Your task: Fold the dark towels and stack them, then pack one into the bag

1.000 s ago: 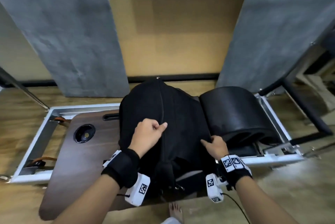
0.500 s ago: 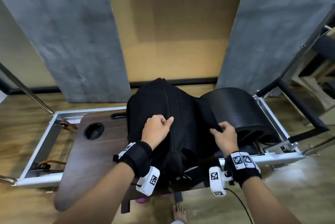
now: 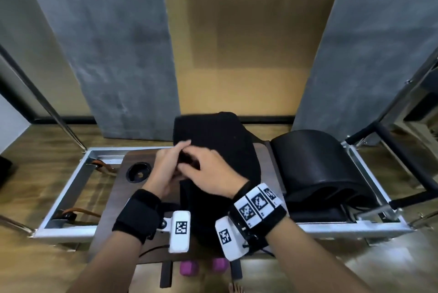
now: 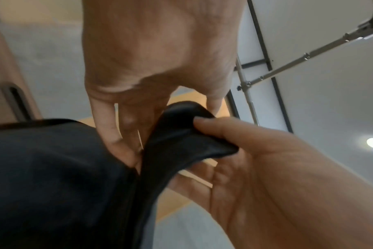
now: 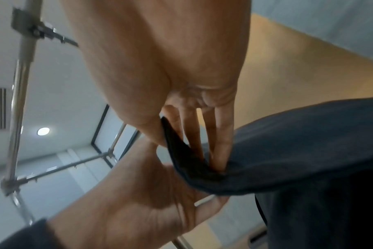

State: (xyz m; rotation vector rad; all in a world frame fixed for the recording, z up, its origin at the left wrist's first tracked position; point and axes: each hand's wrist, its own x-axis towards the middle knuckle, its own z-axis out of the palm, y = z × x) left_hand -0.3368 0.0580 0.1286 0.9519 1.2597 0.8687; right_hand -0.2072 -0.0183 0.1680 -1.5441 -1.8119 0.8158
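Observation:
The black bag (image 3: 220,141) stands on the wooden platform (image 3: 113,200), and both hands meet at its upper left. My right hand (image 3: 189,164) pinches a black strap (image 4: 181,134) of the bag between thumb and fingers. In the right wrist view that strap (image 5: 181,151) is seen squeezed under the thumb. My left hand (image 3: 181,150) lies against the strap with fairly straight fingers, palm turned toward the right hand. The bag's body (image 4: 53,168) fills the lower left of the left wrist view. I cannot make out any towel.
A silver metal frame (image 3: 68,186) surrounds the platform, which has a round hole (image 3: 138,172) left of the bag. A black padded arch (image 3: 315,162) sits right of the bag. Pink dumbbells (image 3: 189,273) lie under the near edge. A black bar (image 3: 403,157) runs at far right.
My right hand left the bag's right side and crossed to the upper left, joining the left hand at the strap. The bag's top now sits further from the arch.

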